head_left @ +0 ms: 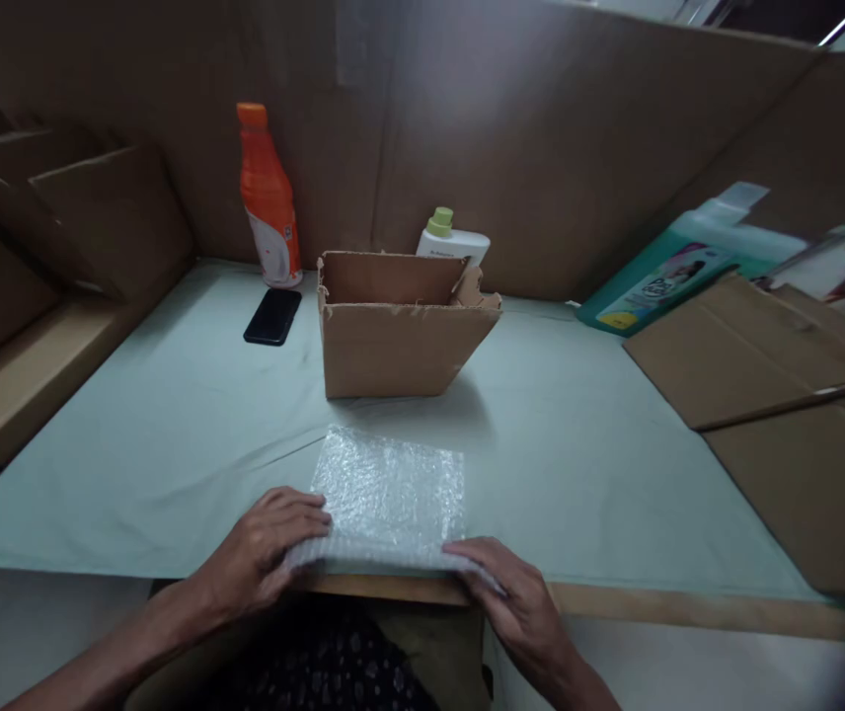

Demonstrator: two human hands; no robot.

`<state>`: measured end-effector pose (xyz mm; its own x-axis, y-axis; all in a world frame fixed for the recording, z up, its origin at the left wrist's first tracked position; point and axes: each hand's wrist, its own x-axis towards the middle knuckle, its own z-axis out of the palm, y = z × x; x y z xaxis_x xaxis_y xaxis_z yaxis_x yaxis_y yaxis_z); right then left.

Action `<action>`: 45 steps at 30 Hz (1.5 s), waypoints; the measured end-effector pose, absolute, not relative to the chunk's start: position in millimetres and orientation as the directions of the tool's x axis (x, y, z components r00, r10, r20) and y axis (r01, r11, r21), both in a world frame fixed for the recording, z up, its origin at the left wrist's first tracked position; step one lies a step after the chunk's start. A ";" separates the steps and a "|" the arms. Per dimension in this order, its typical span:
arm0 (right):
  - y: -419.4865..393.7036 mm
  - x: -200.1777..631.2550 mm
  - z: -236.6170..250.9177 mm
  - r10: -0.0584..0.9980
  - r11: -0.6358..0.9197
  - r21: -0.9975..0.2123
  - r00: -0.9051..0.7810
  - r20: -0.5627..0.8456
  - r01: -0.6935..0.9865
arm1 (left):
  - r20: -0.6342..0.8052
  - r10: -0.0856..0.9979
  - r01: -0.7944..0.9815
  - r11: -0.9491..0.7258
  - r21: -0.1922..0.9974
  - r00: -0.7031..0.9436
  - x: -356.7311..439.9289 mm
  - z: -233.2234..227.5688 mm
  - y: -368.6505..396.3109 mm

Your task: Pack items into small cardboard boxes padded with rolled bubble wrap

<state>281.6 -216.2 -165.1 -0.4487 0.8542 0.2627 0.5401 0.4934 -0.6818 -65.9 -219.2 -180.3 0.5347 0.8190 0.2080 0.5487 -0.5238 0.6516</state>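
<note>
Both forearms are bare from where they enter the view to the wrists; no sleeve shows on either. The left hand (pixel 264 553) and the right hand (pixel 522 612) are bare too, without gloves. No ring, watch or bracelet can be made out on either, though the light is dim. Between the arms, at the lap, there is dark fabric (pixel 319 662) printed with small pale dots, and beside it a plain olive-brown stretch of cloth (pixel 429 652). Nothing more of the clothing shows.
</note>
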 end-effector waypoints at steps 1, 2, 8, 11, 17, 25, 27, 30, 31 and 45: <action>-212.6 278.5 -162.1 0.902 0.400 -0.723 -0.381 0.202 0.563 | 0.181 0.869 0.563 -0.444 0.697 0.461 -61.6 -176.9 -216.3; -208.4 275.0 -160.6 0.936 0.320 -0.750 -0.316 0.155 0.579 | 0.126 0.914 0.582 -0.346 0.736 0.385 -56.9 -173.3 -212.7; -179.6 260.7 -177.6 0.984 0.167 -0.708 -0.067 0.167 0.687 | -0.077 0.990 0.691 -0.026 0.722 0.117 -33.7 -162.0 -181.3; -172.1 258.9 -188.9 0.952 0.235 -0.563 -0.073 0.296 0.792 | -0.035 0.996 0.821 -0.048 0.568 0.082 -28.6 -166.2 -171.4; -164.2 262.6 -195.7 0.897 0.303 -0.291 -0.169 0.408 0.907 | 0.043 0.997 0.915 -0.081 0.396 0.069 -27.2 -176.5 -170.3; -147.2 259.5 -187.6 0.933 0.317 -0.396 -0.208 0.293 0.862 | -0.005 0.999 0.940 -0.043 0.338 0.048 -30.8 -168.8 -166.6; -147.9 255.4 -182.7 0.952 0.289 -0.554 -0.173 0.254 0.781 | -0.026 0.999 0.897 -0.013 0.443 0.027 -31.1 -169.7 -167.4; -155.1 254.8 -174.5 0.986 0.167 -0.766 -0.103 0.132 0.621 | -0.074 0.997 0.723 0.044 0.689 0.010 -36.1 -174.4 -171.7; -159.0 256.4 -171.2 0.991 0.134 -0.806 -0.081 0.107 0.576 | -0.083 0.996 0.635 0.050 0.771 0.022 -38.2 -175.5 -173.2; -229.4 194.5 -118.5 0.644 0.765 -0.308 -0.690 0.330 0.566 | 0.239 0.942 0.686 -0.336 0.645 0.237 -8.8 -173.3 -99.7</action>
<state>194.5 -229.4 -118.5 -0.6905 0.6436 0.3302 0.5657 0.7649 -0.3080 -8.8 -99.7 -173.3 0.2375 0.9417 0.2385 0.6858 -0.3364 0.6454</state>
